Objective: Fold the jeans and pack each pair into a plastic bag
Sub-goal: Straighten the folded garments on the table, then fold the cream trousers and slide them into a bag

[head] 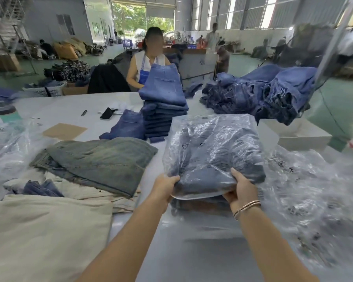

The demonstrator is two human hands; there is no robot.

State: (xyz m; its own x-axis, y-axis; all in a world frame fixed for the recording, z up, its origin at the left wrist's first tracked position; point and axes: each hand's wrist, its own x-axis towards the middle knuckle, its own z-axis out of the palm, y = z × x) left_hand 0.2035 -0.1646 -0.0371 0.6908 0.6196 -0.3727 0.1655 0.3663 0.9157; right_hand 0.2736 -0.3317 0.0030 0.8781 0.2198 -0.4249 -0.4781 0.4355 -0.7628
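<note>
Across the white table [69,106], the bagged jeans [212,155] hang lifted at its near edge, left hand [165,187] and right hand [239,190] each pinching a near corner, probably soft, weighty, slippery film best gripped through to denim.

table [69,106] | holds: folded jeans stack [161,119], phone [107,113], cardboard sheet [64,130]
</note>
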